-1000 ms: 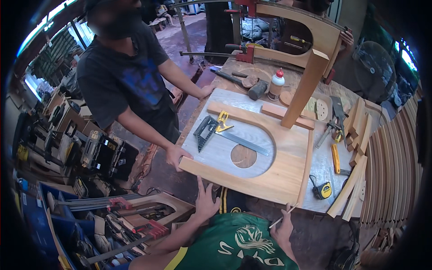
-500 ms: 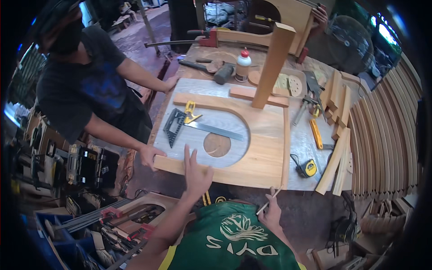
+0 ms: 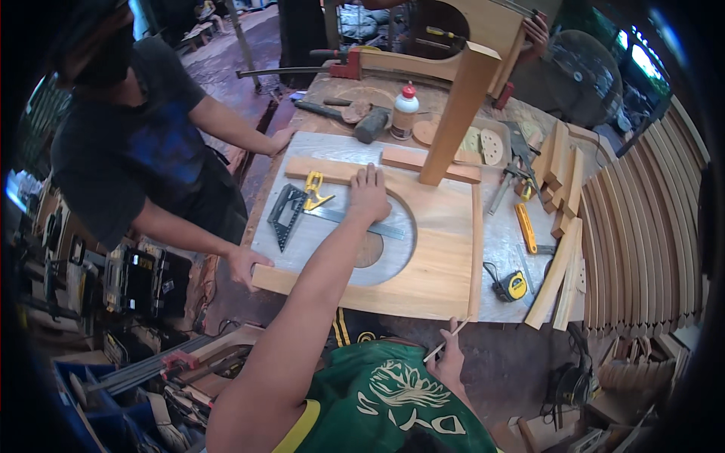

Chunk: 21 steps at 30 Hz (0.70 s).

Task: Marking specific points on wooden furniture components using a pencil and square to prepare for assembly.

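A U-shaped wooden panel (image 3: 434, 283) lies on the grey sheet on the workbench. My left hand (image 3: 370, 195) reaches across its opening, fingers stretched out over the inner edge of the far arm, holding nothing. Beneath that forearm is the steel blade of a yellow combination square (image 3: 316, 189); beside it lies a black triangular square (image 3: 285, 217). At the panel's near right corner, my right hand (image 3: 450, 361) grips a thin pencil (image 3: 436, 351), its tip close to the edge. An upright wooden post (image 3: 459, 117) stands by the panel's far side, next to a flat wooden strip (image 3: 400, 157).
At left, a co-worker's hands (image 3: 245, 266) rest at the panel and bench edge. A glue bottle (image 3: 404, 117) and mallet (image 3: 370, 126) stand behind. To the right are a utility knife (image 3: 526, 226), tape measure (image 3: 511, 286) and wood strips (image 3: 555, 275). Another person's hand (image 3: 536, 29) holds a far panel.
My left hand has moved forward from over the panel's near arm to its far arm, fingers now stretched flat. My right hand stays near the corner with the pencil.
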Available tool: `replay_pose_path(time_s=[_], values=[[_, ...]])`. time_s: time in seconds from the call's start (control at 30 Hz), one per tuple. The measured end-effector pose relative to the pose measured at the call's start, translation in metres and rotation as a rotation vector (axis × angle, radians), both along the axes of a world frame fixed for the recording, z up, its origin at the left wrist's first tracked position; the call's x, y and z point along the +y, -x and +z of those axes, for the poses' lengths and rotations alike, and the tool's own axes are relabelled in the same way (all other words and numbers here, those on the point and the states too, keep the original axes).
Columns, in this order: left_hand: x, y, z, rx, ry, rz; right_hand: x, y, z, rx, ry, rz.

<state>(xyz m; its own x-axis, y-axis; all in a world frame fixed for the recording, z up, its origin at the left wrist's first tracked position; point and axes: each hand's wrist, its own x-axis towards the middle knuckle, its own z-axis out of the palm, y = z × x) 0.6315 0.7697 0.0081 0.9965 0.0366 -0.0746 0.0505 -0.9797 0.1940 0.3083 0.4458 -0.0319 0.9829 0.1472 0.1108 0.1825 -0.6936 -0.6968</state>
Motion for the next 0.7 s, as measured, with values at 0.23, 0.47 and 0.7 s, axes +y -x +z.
replay_pose_path(time_s=[0.23, 0.47, 0.7], values=[[0.011, -0.004, -0.001, 0.046, -0.052, 0.006, 0.011, -0.005, -0.001, -0.025, -0.059, -0.009], [0.004, -0.005, -0.023, -0.060, -0.072, 0.003, 0.010, 0.003, 0.002, 0.022, -0.014, 0.003], [0.005, 0.002, -0.011, 0.009, -0.059, 0.028, 0.011, 0.002, -0.003, -0.015, -0.068, -0.028]])
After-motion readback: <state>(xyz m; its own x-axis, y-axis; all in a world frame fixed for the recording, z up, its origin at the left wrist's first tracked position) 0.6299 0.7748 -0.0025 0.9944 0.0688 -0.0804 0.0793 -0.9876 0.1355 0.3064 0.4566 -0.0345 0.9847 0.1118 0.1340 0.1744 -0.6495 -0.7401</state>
